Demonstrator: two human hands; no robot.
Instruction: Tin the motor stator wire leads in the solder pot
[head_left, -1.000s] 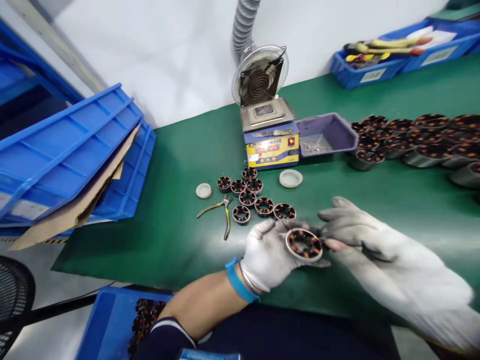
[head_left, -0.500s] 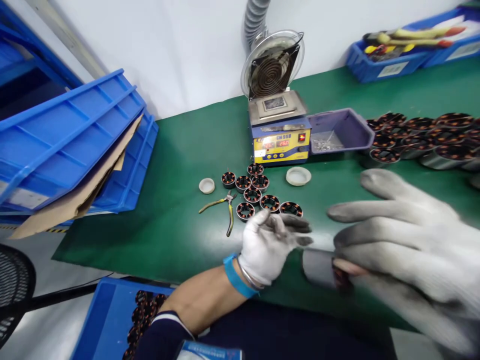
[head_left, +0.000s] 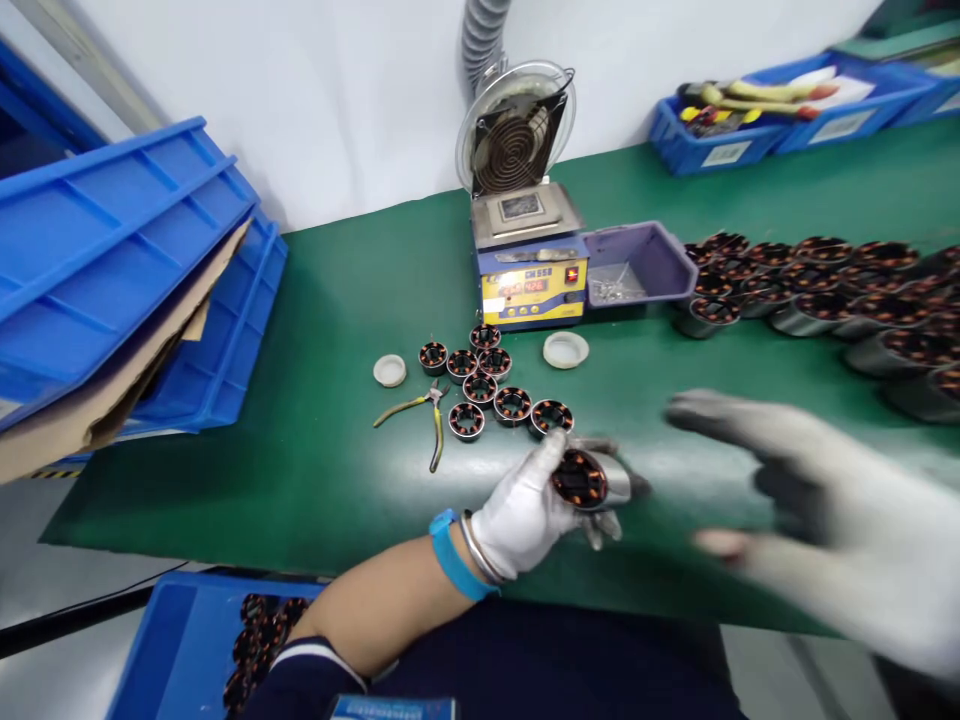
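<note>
One wound stator (head_left: pixel 583 478) in play, clamped in the gloved left hand (head_left: pixel 525 510) just above the green mat (head_left: pixel 337 470), near the front edge of the bench. It's a short metal ring with copper coils inside. The open coil face points up and left, toward the camera; the steel outer wall shows on its right side. So its axis is tilted, not upright, leaning roughly toward the camera. Thumb sits over the upper left rim, the other fingers wrap under and behind it.

Right hand (head_left: pixel 817 520) is motion-blurred, gloved, fingers spread apart, holding nothing. It hangs over the mat to the right of the stator, apart from it. One bare fingertip pokes through the glove at its lower left.

Just beyond the left hand: seven smaller stators (head_left: pixel 491 385) in a loose cluster, all lying flat, axes vertical, the nearest one just beside the thumb. Side cutters (head_left: pixel 427 420) lie left of the cluster, handles spread toward the front and left. Two white caps (head_left: pixel 565 349) flank the group, one on each side.

Behind them a solder pot (head_left: pixel 529 270) with a lit red display, a fume fan (head_left: pixel 516 140) on a hose above it, and a purple tray (head_left: pixel 637 265) touching its right side. A long batch of bigger stators (head_left: pixel 817 290) runs along the right. Blue bins (head_left: pixel 112 260) are stacked tilted at left, with cardboard between them. Another blue bin (head_left: pixel 187 640) holding stators sits below the bench edge.
</note>
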